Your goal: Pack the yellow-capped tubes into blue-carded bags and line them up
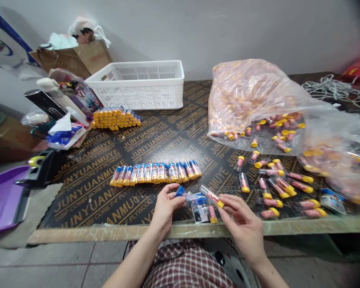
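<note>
My left hand pinches a small blue-topped clear plastic sleeve near the table's front edge. Between the thumb and fingers of my right hand is a clear tube with a yellow cap and a pink-and-white label, tilted toward the left. Below and between the hands lie several blue-topped sleeves and another yellow-capped tube. Just beyond them a row of blue-wrapped tubes lies side by side, yellow ends toward me.
Loose yellow-capped tubes lie at the right, before a large plastic bag full of them. At the back stand a white basket and a stack of wrapped tubes. Bottles and a purple dustpan are at the left.
</note>
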A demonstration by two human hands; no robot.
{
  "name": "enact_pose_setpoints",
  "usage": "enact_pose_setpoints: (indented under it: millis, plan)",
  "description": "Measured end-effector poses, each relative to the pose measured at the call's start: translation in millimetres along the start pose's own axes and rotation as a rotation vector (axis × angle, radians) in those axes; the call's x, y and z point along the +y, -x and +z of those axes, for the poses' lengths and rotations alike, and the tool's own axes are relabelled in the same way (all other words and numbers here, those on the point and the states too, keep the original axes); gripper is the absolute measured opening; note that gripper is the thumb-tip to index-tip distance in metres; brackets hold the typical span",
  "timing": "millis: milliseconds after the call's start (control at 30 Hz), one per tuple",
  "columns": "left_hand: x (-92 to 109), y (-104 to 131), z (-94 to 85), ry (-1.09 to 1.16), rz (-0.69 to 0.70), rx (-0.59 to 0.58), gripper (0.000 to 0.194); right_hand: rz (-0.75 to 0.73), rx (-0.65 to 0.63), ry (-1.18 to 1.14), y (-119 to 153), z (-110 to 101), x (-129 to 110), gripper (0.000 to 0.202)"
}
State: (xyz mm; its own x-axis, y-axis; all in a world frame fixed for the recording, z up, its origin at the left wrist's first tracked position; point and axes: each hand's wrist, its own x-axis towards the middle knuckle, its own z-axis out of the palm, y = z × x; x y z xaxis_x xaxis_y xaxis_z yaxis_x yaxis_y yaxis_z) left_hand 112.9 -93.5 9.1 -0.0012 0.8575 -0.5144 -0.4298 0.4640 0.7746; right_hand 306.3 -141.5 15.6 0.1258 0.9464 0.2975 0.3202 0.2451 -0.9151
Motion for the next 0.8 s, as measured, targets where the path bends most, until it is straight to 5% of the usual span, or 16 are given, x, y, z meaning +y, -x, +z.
enact_pose_setpoints:
  millis: [167, 467, 800]
  plan:
    - [5.2, 0.9, -1.5, 0.176, -0.033, 0.064, 0.032, -0.044, -0.034, 0.045, 11.1, 8.6, 0.3, 0.021]
    - [5.8, 0.5, -3.4, 0.233, 0.003, 0.114, 0.035, -0.184, -0.033, 0.114, 14.9, 13.6, -2.1, 0.033]
    - [4.1, 7.5, 2.6, 0.136, 0.089, 0.038, 0.031, -0.275, -0.214, 0.096, 14.0, 17.9, -3.9, 0.041]
